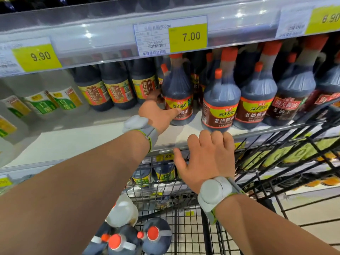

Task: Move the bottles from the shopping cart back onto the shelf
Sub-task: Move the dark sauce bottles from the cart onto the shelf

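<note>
My left hand (156,115) is wrapped round the lower body of a soy sauce bottle (177,92) standing on the shelf (73,133), so I can set it in line with its neighbours just left of the 7.00 price tag (187,36). My right hand (206,157) is spread open and holds nothing; its fingertips seem to touch the base of the next soy sauce bottle (219,103), perhaps nudging it back. More red-capped bottles (128,236) wait below in the shopping cart (184,227). The labels read 海天酱油 and 老抽酱油.
</note>
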Demonstrator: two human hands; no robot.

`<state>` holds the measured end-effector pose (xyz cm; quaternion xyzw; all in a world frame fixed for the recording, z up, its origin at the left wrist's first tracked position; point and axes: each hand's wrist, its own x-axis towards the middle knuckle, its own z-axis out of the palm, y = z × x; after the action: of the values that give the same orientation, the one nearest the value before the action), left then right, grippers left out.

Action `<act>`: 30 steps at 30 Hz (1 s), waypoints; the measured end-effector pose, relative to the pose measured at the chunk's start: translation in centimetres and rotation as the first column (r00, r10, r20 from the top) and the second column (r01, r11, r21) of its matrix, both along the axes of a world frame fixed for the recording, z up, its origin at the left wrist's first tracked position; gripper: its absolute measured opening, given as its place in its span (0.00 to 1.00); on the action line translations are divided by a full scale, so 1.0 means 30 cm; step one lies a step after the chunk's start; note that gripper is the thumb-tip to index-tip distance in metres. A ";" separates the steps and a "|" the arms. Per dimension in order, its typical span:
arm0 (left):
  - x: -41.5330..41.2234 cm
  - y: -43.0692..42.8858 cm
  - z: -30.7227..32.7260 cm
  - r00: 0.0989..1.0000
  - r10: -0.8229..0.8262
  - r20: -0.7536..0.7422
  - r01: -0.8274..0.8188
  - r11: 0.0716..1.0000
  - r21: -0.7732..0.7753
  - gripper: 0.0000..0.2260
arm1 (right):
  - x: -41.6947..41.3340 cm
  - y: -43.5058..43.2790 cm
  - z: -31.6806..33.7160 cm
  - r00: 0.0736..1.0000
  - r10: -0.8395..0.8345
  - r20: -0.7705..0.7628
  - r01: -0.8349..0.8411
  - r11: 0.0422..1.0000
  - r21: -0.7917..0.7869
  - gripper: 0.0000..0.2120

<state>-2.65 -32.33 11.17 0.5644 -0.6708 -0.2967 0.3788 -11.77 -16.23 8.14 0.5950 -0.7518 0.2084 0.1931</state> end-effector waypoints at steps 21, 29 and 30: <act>-0.081 -0.078 0.002 0.999 -0.040 -0.009 0.041 0.997 0.058 0.30 | -0.003 -0.010 -0.012 1.000 -0.008 0.019 0.008 1.000 0.012 0.21; -0.092 -0.067 0.025 0.997 -0.073 0.027 0.070 0.994 0.078 0.31 | -0.003 -0.006 -0.005 0.999 -0.010 0.037 0.008 0.999 0.038 0.21; -0.092 -0.069 0.023 0.997 -0.072 0.031 0.069 0.995 0.071 0.30 | -0.001 -0.005 -0.004 0.999 -0.009 0.036 0.008 0.999 0.041 0.20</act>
<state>-5.41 -34.41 11.85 0.5582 -0.6857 -0.3237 0.3369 -11.81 -16.39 8.02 0.5918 -0.7618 0.2028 0.1682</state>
